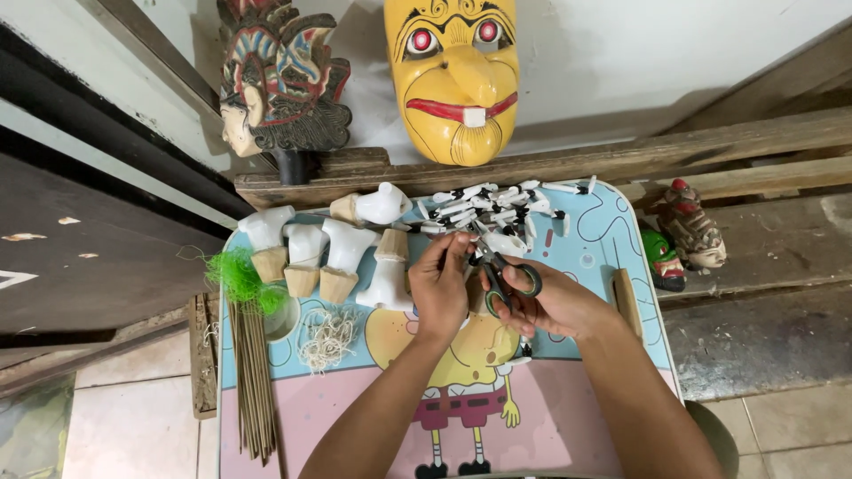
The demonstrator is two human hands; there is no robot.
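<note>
- Scissors (pixel 506 270) with black-and-green handles sit gripped in the right hand (pixel 555 302) over the small cartoon table (pixel 612 231).
- Left hand (pixel 441 284) pinches something small beside the blades; what it is I cannot tell.
- White puppet arms (pixel 497 208) lie piled just beyond.

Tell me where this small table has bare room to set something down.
Free: the pink near end of the cartoon-printed table, between the thin wooden sticks and the left forearm, and the blue right edge beside the wooden handle. Crowded: the far end, with white carved torsos and small white limb pieces.

Two wall masks (pixel 453 80), six white puppet torsos (pixel 346 244), one pair of scissors (pixel 506 270), two small carved heads (pixel 688 231)
</note>
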